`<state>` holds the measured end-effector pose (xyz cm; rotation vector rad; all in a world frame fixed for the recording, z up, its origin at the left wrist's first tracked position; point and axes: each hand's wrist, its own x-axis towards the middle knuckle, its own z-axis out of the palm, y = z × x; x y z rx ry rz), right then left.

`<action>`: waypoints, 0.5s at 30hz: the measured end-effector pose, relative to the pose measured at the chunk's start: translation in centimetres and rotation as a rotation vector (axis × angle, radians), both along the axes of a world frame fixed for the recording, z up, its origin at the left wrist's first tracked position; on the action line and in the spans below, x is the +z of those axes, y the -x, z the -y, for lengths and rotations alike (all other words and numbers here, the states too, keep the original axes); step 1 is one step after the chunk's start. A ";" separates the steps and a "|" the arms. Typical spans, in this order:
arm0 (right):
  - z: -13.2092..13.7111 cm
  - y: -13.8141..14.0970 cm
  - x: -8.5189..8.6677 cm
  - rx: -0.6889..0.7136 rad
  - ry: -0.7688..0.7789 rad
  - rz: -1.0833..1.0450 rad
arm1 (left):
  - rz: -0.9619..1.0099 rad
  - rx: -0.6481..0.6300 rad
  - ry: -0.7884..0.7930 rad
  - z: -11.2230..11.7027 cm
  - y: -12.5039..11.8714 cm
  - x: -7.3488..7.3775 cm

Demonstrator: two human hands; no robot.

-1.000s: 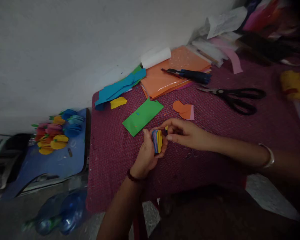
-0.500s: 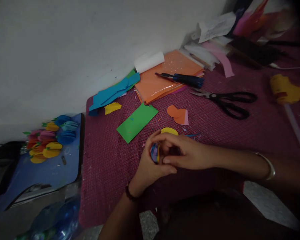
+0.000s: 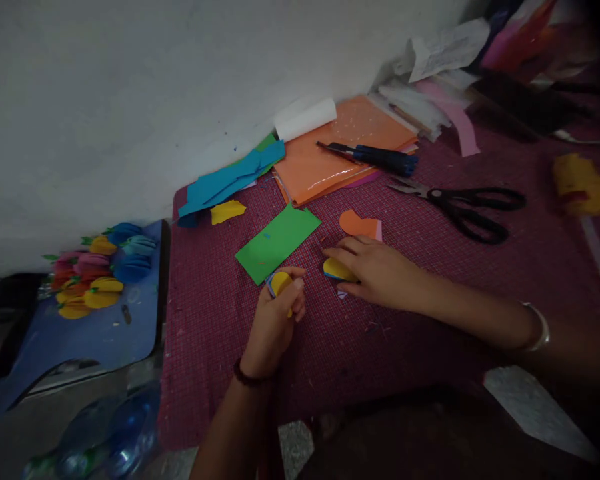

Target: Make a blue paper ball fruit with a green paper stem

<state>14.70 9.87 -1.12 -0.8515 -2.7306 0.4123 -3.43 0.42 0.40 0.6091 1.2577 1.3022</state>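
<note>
In my left hand [image 3: 273, 323] is a small bundle of foam-sheet or paper circles [image 3: 281, 283], yellow on top with a bluish-purple edge behind; fingers and thumb close round it. My right hand [image 3: 373, 272] is at the table, thumb and fingers bent about a yellow cutout [image 3: 336, 269] with blue along its lower edge. Its palm side is hidden. Just beyond the right hand lie orange rounded cutouts [image 3: 356, 224] with a pink edge. A green rectangle [image 3: 279, 243] rests beyond my left hand.
Black-handled scissors [image 3: 463, 200] and a dark blue-handled cutter [image 3: 375, 157] lie behind, the cutter on orange sheets [image 3: 310, 173]. Blue strips [image 3: 230, 177] lean near the wall. A yellow glue gun [image 3: 583, 183] is at right. Colourful layered paper fruits [image 3: 103, 297] sit on a blue board [image 3: 135, 340].
My hands have come apart. The left moved left and down with the bundle, now turned yellow side up; the right moved to the yellow cutout on the table.
</note>
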 end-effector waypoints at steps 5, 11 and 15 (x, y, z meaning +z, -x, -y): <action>-0.4 0.0 -0.3 0.016 0.027 -0.004 | -0.034 -0.020 0.000 0.3 -0.3 0.2; -2.0 -0.5 -0.5 0.001 0.254 -0.184 | -0.050 -0.074 -0.053 0.1 -0.6 -0.5; -2.3 -0.5 -0.3 0.021 0.475 -0.262 | -0.067 -0.095 -0.069 0.0 -1.1 -0.8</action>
